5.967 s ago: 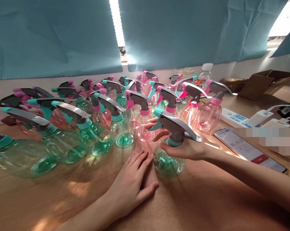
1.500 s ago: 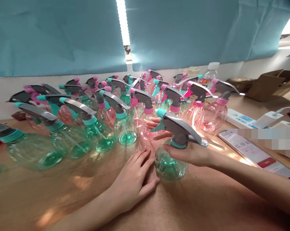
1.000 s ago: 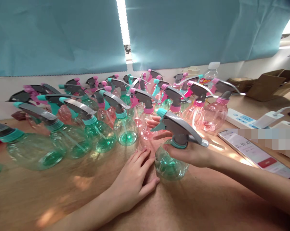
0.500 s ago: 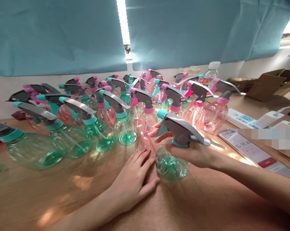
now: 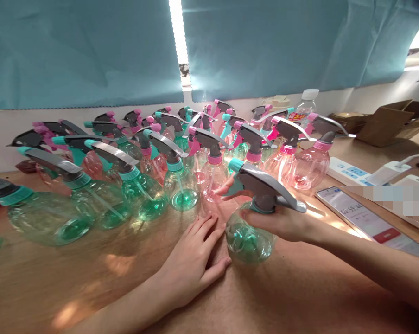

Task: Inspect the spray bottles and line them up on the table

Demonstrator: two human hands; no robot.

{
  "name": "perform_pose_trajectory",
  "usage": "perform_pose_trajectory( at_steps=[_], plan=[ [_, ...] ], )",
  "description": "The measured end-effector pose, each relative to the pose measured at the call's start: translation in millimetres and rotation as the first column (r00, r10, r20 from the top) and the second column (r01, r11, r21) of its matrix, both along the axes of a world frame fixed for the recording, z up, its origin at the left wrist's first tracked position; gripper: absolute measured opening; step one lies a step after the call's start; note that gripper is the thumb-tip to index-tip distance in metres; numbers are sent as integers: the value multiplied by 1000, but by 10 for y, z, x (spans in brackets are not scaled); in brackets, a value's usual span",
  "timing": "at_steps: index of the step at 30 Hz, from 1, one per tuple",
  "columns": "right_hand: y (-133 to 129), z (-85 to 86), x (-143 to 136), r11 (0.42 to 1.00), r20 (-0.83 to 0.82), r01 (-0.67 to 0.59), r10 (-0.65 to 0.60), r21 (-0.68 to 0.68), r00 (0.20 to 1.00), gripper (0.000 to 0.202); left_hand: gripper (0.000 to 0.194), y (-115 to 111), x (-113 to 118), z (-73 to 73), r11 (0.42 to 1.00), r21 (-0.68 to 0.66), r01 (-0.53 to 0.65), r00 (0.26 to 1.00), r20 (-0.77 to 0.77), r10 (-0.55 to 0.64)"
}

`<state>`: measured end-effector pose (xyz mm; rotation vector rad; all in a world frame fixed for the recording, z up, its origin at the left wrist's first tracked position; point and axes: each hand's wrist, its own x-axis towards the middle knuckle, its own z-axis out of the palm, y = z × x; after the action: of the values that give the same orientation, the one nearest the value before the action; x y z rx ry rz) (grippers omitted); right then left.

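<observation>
My right hand (image 5: pixel 282 222) is closed around the neck of a green spray bottle (image 5: pixel 251 239) with a grey and teal trigger head. That bottle is upright, its nozzle pointing up and to the left; some fingers are hidden behind it. Flat on the wooden table (image 5: pixel 133 292) lies my left hand (image 5: pixel 195 260), fingers stretched out, just left of the held bottle and holding nothing. Another green spray bottle (image 5: pixel 181 195) stands beyond my left fingertips, with a pink spray bottle (image 5: pixel 213 181) to its right.
Several more green and pink spray bottles crowd the back and left. On the right are a phone (image 5: pixel 372 222) showing a timer, a white power strip (image 5: pixel 348 171) with a plugged-in charger (image 5: pixel 386 172), and a cardboard box (image 5: pixel 386 123). A clear bottle (image 5: pixel 305 104) stands behind.
The held spray bottle has shifted very slightly right with my right hand, and the right fingers have moved a little. My left hand stays in place.
</observation>
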<state>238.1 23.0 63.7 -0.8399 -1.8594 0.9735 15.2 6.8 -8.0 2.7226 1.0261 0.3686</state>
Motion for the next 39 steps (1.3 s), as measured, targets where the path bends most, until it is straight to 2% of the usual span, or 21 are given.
perform_pose_trajectory(
  at_steps=[4,13,23,30,36,39],
  plan=[
    [32,-59,21,999,-22,-42,42,-18,999,52,54,2,8,13,1000,-3,7,1000,-2,-7],
    [47,-86,-5,1000,8,-22,22,14,1000,62,52,-5,17,17,1000,8,8,1000,-4,-8],
    [59,-140,-3,999,-59,-47,47,-5,997,74,51,-13,10,12,1000,22,14,1000,15,-14],
    [52,-87,-14,1000,-7,-14,14,28,1000,59,51,-1,14,17,1000,24,12,1000,2,-12],
    [35,-42,-2,998,9,-42,42,-47,999,55,50,-10,12,22,1000,21,12,1000,2,-12],
    [41,-36,-10,998,-26,-62,61,-32,998,44,49,-6,13,22,1000,20,11,1000,8,-11]
  ],
)
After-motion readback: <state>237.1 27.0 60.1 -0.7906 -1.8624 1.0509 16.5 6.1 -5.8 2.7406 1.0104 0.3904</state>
